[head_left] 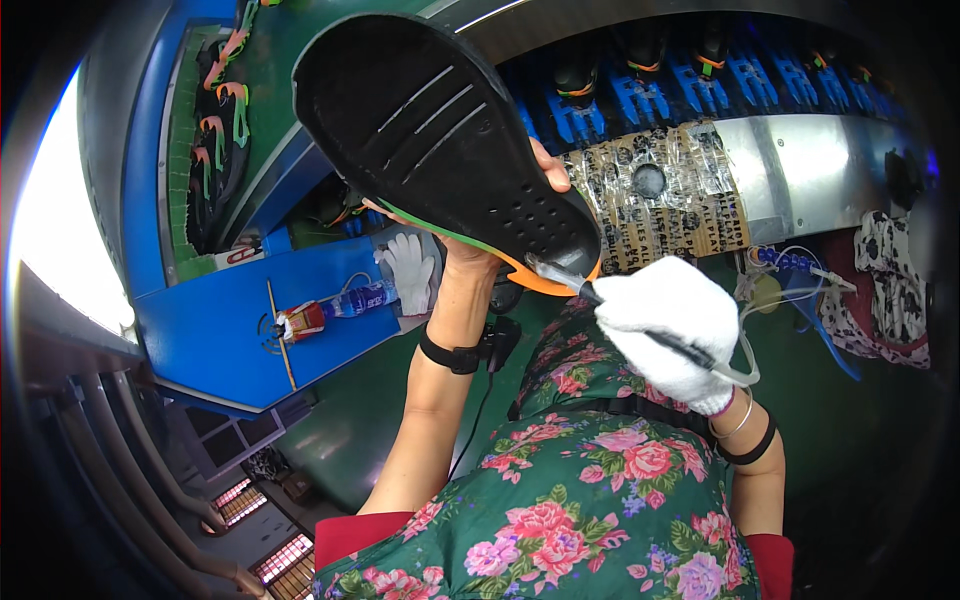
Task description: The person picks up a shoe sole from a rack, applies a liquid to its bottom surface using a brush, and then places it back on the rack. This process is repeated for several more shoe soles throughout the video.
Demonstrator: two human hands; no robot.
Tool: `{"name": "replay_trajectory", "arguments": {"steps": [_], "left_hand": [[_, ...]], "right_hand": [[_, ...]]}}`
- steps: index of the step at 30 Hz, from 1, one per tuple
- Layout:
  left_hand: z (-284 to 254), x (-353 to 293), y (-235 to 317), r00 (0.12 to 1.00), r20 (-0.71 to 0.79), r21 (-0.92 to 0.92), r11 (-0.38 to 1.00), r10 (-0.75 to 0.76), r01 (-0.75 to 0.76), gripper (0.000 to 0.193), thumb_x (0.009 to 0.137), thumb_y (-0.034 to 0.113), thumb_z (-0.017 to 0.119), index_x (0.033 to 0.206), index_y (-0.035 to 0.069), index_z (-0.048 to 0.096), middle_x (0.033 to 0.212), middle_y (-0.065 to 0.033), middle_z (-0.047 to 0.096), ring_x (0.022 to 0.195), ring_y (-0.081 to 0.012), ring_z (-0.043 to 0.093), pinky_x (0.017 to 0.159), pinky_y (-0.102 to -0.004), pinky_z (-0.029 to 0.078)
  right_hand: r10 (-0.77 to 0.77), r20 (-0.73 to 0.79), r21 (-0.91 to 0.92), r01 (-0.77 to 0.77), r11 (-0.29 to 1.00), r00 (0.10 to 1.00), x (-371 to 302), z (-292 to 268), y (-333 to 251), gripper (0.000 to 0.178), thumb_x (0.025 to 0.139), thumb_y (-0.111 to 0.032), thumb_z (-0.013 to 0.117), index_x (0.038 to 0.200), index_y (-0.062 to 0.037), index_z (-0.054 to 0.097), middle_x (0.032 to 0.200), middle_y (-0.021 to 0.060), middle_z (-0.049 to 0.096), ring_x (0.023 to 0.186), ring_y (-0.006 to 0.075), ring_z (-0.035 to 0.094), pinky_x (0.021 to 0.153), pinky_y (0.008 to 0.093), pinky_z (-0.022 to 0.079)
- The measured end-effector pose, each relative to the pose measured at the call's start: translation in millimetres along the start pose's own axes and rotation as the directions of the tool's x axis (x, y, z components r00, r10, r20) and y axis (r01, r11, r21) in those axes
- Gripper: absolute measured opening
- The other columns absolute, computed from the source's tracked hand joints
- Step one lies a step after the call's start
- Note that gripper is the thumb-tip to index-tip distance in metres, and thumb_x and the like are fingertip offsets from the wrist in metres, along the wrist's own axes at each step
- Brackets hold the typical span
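A large black shoe sole (430,130) with a green and orange edge is raised in front of me, its broad end pointing to the far left. My bare left hand (468,250) is closed around it from beneath, fingertips showing at its right side. My right hand (665,325), in a white knitted glove, grips a brush (560,272) with a dark handle and a clear tube (747,365) trailing from its rear. The bristles are at the narrow near end of the sole, by the orange edge; whether they touch it, I cannot tell.
Beyond lies a metal ledge (800,170) partly covered by taped cardboard (620,220). Behind it, blue racks (690,90) hold dark shoe parts with orange trim. At left, a blue table (210,330) carries a bottle (360,299) and white gloves (408,270). A coiled blue hose (790,260) is at right.
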State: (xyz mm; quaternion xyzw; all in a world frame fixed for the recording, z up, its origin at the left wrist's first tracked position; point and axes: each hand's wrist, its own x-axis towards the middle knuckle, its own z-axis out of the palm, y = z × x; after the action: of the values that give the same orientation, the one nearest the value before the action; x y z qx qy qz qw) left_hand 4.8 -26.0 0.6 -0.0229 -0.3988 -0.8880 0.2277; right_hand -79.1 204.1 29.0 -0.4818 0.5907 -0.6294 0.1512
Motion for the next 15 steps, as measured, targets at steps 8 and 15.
{"name": "replay_trajectory", "arguments": {"steps": [8, 15], "left_hand": [[-16, 1, -10, 0.999, 0.037, -0.082, 0.996, -0.037, 0.040, 0.104, 0.076, 0.083, 0.068, 0.125, -0.009, 0.057, 0.110, -0.0227, 0.066, 0.107, -0.0325, 0.066, 0.086, -0.0458, 0.062], [-5, -1, -18, 0.990, -0.130, -0.113, 0.993, -0.052, 0.037, 0.143, 0.053, 0.112, 0.025, 0.134, -0.003, 0.050, 0.103, -0.0243, 0.066, 0.090, -0.0340, 0.068, 0.081, -0.0460, 0.058]], "right_hand": [[-0.165, 0.159, -0.130, 0.187, 0.974, 0.973, -5, 15, -12, 0.041, 0.076, -0.006, 0.083, 0.115, -0.0163, 0.078, 0.111, 0.0047, 0.077, 0.092, 0.0238, 0.072, 0.077, 0.0353, 0.058], [-0.042, 0.022, -0.076, 0.044, 0.996, 0.999, -3, 9, -14, 0.028, 0.074, -0.002, 0.085, 0.100, -0.0120, 0.078, 0.100, 0.0080, 0.077, 0.086, 0.0257, 0.073, 0.075, 0.0363, 0.058]]}}
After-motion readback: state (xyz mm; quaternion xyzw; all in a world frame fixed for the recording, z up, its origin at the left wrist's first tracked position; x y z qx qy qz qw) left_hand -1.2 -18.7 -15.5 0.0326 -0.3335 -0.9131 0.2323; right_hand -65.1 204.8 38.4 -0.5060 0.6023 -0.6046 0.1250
